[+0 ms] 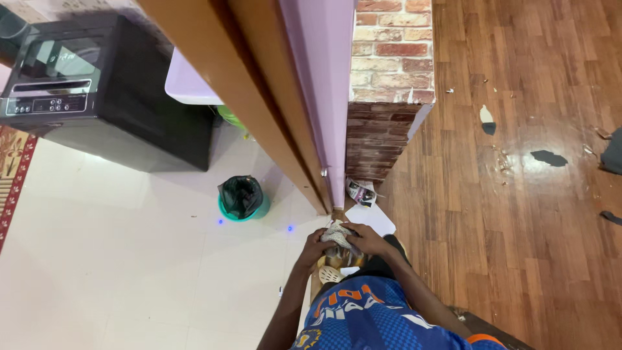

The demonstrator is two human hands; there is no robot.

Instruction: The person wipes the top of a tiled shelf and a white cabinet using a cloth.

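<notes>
Both hands low by the door point(259, 84): left hand point(315, 248) and right hand point(365, 238) fingers curled tight around crumpled paper point(337, 233). Bin point(241, 198) nearby.

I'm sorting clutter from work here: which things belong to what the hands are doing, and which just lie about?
In hand:
- crumpled paper wad, clasped by left hand and right hand

Lying about:
- green bin with black liner
- black microwave oven
- white sheet
- paper scraps on wooden floor

One head-worn view — looking steeply down, well above the floor point(129, 259).
</notes>
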